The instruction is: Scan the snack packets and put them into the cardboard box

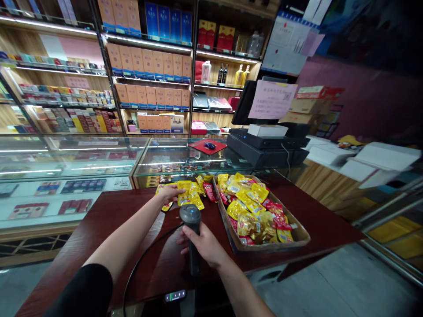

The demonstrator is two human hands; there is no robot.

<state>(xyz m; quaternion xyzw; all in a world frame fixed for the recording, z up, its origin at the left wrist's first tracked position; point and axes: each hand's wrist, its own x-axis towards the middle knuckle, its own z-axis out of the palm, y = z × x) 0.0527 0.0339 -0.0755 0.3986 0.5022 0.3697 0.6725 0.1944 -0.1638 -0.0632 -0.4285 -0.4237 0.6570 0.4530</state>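
Observation:
My right hand (pixel 201 244) is wrapped round the handle of a dark barcode scanner (pixel 191 214), upright over the table, with a small blue light on its head. A black cable (pixel 145 246) curves away from it to the left. Farther forward, my left hand (pixel 169 194) has its fingers closed at the edge of a yellow snack packet (pixel 184 186), among several others lying on the table. A red packet (pixel 209 192) lies to the right of them. Beside these stands a shallow cardboard box (pixel 302 237) heaped with yellow and red packets (pixel 253 198).
The dark red wooden table (pixel 125 220) meets a glass display counter (pixel 168 154) at the back. A mouse (pixel 209 145) sits on a red mat. A monitor (pixel 244 103) and black till (pixel 264 147) stand behind the box. A lit phone-like screen (pixel 175 296) is near the front edge.

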